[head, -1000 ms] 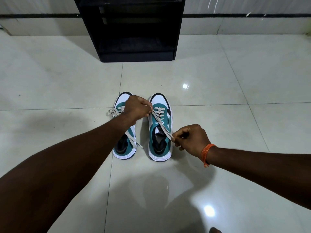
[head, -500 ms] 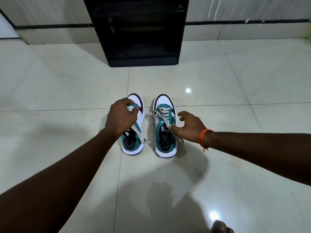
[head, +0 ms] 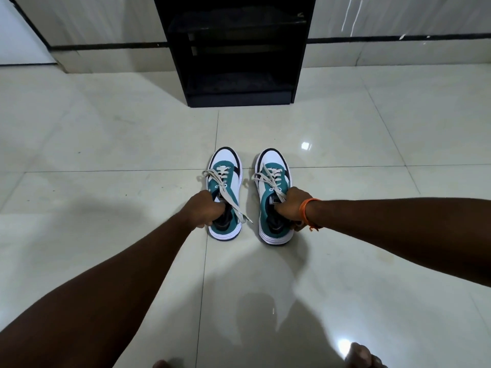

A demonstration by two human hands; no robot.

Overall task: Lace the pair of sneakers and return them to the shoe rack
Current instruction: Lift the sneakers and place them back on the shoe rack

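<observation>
Gripping the collars of the two sneakers, both hands sit at mid-frame with fingers tucked into the shoe openings. The left hand (head: pixel 206 209) is closed on the rear opening of the left sneaker (head: pixel 225 197), and the right hand (head: pixel 292 208), with an orange band (head: pixel 305 212) at the wrist, is closed on the rear of the right sneaker (head: pixel 273 203). Both shoes stand flat on the tiled floor (head: pixel 106 155), side by side but apart, toes pointing toward the top of the frame, where the black shoe rack (head: pixel 239 49) stands against the wall, well apart from them.

The laces look threaded through the eyelets, yet no tidy bow shows. On the left shoe a loose lace end (head: pixel 239 208) runs down over the side and lies on the floor at the lower right of that shoe; the right shoe's lace ends (head: pixel 276 191) disappear under the hand, so how they are secured cannot be told.

My judgement is that the trailing end is the chief risk: once lifted it would dangle, and could catch on a rack shelf edge or drag and loosen the lacing. A grip by the collar alone may also let a shoe tip forward, toe down, and knock the shelf front. The rack's interior is dark, so a misjudged shelf height seems possible.
</observation>
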